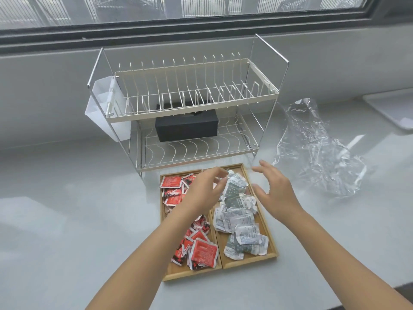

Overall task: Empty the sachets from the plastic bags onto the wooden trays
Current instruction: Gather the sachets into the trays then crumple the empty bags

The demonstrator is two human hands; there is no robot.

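Sachets already fill both wooden trays (pixel 247 262) on the table (pixel 67 220): red sachets (pixel 204 253) left, grey-white sachets (pixel 242 217) right. One empty plastic bag (pixel 317 148) lies crumpled well to the right, so I judge the emptying nearly finished. My left hand (pixel 204 190) pinches a grey-white sachet at the pile's far end; my right hand (pixel 273 193) hovers spread, holding nothing. Print on the sachets is too small to read.

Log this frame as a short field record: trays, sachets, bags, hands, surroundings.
trays: two wooden trays side by side on the counter
left tray: red sachets
right tray: grey-white sachets
bags: empty clear plastic bag on the counter, right of the trays
left hand: fingers at the grey-white pile
right hand: open above the right tray
behind: dish rack holding a black box
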